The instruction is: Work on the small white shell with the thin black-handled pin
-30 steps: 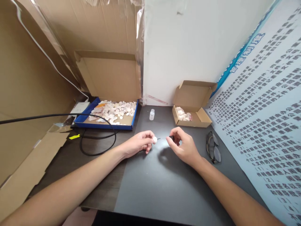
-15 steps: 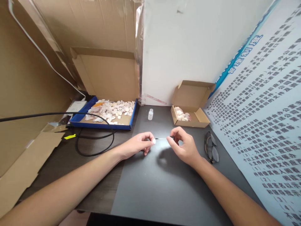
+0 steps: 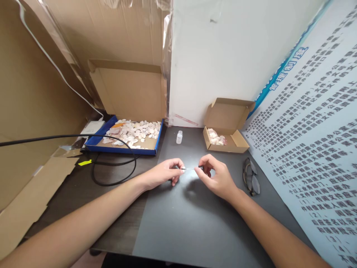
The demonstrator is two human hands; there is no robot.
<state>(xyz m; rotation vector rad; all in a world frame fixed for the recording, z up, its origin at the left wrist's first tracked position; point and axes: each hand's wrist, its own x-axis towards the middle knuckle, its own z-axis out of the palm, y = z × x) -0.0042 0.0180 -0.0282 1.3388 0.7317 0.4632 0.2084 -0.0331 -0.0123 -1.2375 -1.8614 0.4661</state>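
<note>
My left hand [image 3: 169, 172] pinches a small white shell [image 3: 183, 170] between thumb and fingertips, mostly hidden behind them. In my right hand [image 3: 216, 173] is a brush cap with a black top [image 3: 201, 167], its thin stem [image 3: 190, 169] pointing left. The brush tip meets or lies just in front of the shell. Both hands are raised over the dark desk. Behind them an uncapped little clear bottle [image 3: 179, 138] with a pale label stands upright.
A blue-edged tray box [image 3: 119, 150] holds many shells at the back left. Back right, a smaller open cardboard box [image 3: 237, 147] has several shells in it. Folded glasses [image 3: 251, 176] lie right of my right hand. A looped black cable [image 3: 111, 183] crosses the left side.
My right hand has moved slightly left, bringing the brush tip onto or over the shell. My left hand keeps the shell in nearly the same spot. The camera view has tilted slightly.
</note>
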